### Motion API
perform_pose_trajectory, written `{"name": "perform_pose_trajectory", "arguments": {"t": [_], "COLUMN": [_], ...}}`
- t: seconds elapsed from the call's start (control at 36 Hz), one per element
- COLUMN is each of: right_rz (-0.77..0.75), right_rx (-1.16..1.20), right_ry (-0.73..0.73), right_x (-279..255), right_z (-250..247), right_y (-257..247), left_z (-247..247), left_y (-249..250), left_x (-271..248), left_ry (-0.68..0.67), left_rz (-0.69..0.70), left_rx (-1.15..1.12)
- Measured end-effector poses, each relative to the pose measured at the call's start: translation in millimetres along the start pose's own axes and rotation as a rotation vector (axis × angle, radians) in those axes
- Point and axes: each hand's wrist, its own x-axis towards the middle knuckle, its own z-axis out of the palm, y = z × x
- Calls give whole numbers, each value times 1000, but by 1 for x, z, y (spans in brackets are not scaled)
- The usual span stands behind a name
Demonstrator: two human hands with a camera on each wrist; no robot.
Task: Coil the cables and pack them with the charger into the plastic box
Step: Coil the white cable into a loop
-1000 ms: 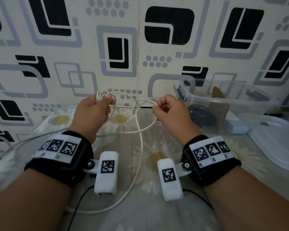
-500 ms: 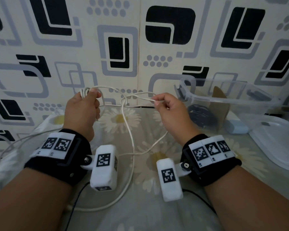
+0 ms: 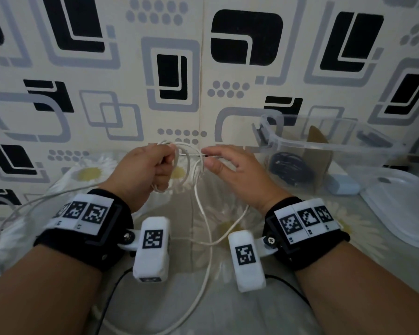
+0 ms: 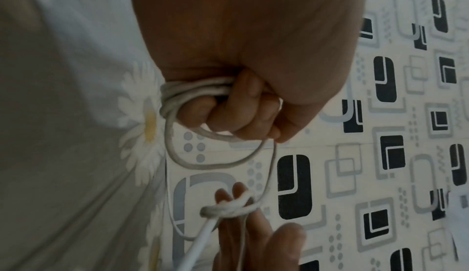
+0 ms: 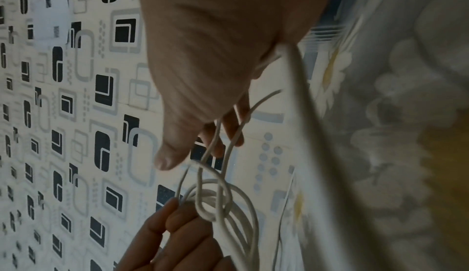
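My left hand point(image 3: 163, 163) grips several loops of a white cable point(image 3: 205, 238) in its fist, and the coil point(image 4: 182, 91) bulges out beside the curled fingers point(image 4: 228, 111). Close to its right, my right hand point(image 3: 207, 159) has its fingers straight and thumb apart. A cable strand runs across those fingers point(image 5: 228, 127) and loops over them in the left wrist view. The rest of the cable trails down over the bed and off to the left. The clear plastic box point(image 3: 377, 151) stands at the right, with a coiled black cable point(image 3: 290, 168) inside. A pale blue charger point(image 3: 341, 187) lies by the box's near wall.
The box's clear lid point(image 3: 409, 209) lies at the far right on the flowered bedsheet point(image 3: 228, 310). A patterned wall point(image 3: 203, 68) rises straight behind the hands. A thin black wire point(image 3: 111, 288) runs from the wrist cameras toward me.
My left hand has moved right and lower with the coil, so the hands are now close together. My right hand has loosened from a pinch to straight fingers.
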Motion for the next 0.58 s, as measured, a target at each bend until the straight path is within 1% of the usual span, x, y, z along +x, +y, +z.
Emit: {"name": "perform_pose_trajectory", "arguments": {"t": [0.06,0.17,0.31,0.44,0.53,0.56,0.58], "right_rz": [9,37,152,211,207,204,197], "right_rx": [-17,-4,20,54,57,62,69], "right_ry": [-21,9,-47,-93,-103,-103,-108], "right_x": [0,1,0,0,0,0,0], "right_z": [2,4,4,2,1,1,1], "right_y": [0,6,10,8,5,4,3], "left_z": [3,5,2,-11,-13,-12,-9], "left_y": [2,6,8,4,3,3,4], "left_x": [-2,-5,-4,0,-1,-2,-3], "left_ry": [-54,-178,-342,-600,-642,-619,-564], "left_rz": [-48,-157,-271,-298,-263,-238,-208], "left_rx": [-43,-187,-315,-456,-534,-554,-555]}}
